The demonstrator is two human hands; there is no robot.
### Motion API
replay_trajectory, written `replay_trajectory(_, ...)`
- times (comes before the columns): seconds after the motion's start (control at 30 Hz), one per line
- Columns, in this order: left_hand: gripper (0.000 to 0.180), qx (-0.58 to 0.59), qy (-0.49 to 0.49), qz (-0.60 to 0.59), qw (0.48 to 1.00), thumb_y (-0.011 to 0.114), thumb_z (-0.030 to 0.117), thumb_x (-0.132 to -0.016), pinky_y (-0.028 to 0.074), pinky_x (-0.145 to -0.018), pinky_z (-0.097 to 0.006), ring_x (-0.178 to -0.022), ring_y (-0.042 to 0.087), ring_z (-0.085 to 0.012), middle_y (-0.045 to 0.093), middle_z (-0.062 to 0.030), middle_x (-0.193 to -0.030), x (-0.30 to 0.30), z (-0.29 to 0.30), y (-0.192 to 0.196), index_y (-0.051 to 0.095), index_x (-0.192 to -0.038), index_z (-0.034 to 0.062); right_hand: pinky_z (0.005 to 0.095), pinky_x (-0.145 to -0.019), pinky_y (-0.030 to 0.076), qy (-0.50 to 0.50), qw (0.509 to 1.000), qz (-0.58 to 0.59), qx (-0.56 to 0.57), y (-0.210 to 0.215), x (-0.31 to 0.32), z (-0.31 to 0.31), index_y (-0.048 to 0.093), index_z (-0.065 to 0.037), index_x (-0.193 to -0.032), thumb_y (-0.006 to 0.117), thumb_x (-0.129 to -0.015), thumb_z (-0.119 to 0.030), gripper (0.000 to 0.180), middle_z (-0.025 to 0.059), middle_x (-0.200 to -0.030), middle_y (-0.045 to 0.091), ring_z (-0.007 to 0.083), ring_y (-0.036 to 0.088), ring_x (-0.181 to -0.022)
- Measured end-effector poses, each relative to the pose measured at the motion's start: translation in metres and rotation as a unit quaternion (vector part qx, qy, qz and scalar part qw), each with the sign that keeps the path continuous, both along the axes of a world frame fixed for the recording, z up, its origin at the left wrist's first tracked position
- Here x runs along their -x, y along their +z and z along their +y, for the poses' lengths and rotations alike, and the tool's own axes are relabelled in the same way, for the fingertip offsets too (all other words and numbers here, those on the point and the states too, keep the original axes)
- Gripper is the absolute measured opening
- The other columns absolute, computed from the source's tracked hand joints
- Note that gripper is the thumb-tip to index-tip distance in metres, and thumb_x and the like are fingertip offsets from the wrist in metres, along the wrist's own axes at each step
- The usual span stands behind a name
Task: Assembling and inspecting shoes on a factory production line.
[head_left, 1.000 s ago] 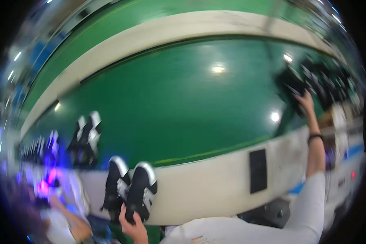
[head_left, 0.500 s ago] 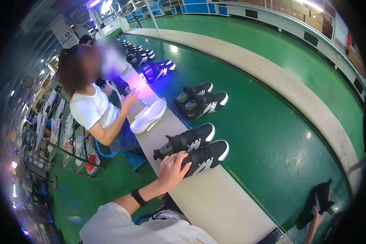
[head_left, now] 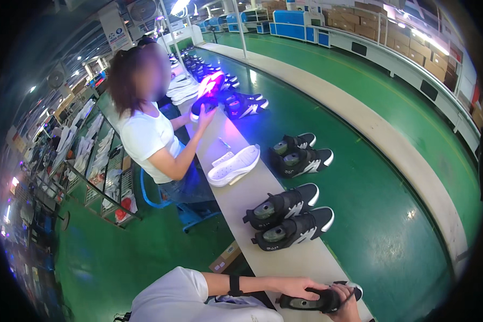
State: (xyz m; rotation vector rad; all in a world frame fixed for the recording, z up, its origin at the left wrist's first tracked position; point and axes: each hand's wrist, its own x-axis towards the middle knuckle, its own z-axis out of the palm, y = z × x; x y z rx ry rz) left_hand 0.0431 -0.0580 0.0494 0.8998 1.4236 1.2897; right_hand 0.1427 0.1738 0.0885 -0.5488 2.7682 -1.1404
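Note:
At the lower right, a black sneaker (head_left: 308, 304) with a pale toe edge lies between my two hands, low over the near end of the bench. My left hand (head_left: 294, 286), with a black band on its wrist, grips it along the collar. Around the front part of the same sneaker my right hand (head_left: 346, 305) is closed, its forearm cut off by the lower edge. Just beyond them, side by side on the bench, stand two black sneakers, a nearer one (head_left: 295, 231) and a farther one (head_left: 282, 206), with shoe lasts showing in their openings.
A narrow pale bench (head_left: 252, 241) runs away to the upper left. White soles (head_left: 235, 167) rest on it beside a seated co-worker (head_left: 155, 134), who holds a dark shoe under purple light. More black sneakers (head_left: 303, 155) line the green surface to the right. Racks (head_left: 104, 166) stand at left.
My left hand has left the pair of sneakers on the bench and moved right to the other sneaker. My right hand has brought that sneaker in from the right. The view has shifted.

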Motion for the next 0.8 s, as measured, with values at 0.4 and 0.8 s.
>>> replay_trajectory(0.4,0.025,0.034,0.066,0.385,0.92,0.055,0.026,-0.092,0.053,-0.067,-0.044,-0.076,0.066,-0.0343,0.069,-0.0155,-0.087,0.022,0.007,-0.014,0.069,-0.102,0.0085,0.0444,-0.102,0.039,0.024,0.999,-0.002,0.047,0.026,-0.009,-0.013,0.057,-0.003,-0.122,0.059,-0.068,0.009,0.055,0.0172,-0.12,0.06,0.0376,0.053,-0.118)
replay_trajectory(0.8,0.051,0.023,-0.099,0.305,0.947,0.067,0.022,-0.082,0.047,-0.091,-0.041,-0.114,0.054,-0.0387,0.047,-0.0266,-0.132,-0.051,-0.046,0.045,0.051,-0.126,0.001,0.0408,-0.094,0.044,-0.007,0.998,-0.062,0.009,0.032,0.003,-0.017,0.062,0.0,-0.119,0.079,-0.068,-0.012,0.055,0.0176,-0.115,0.064,0.0361,0.056,-0.106)
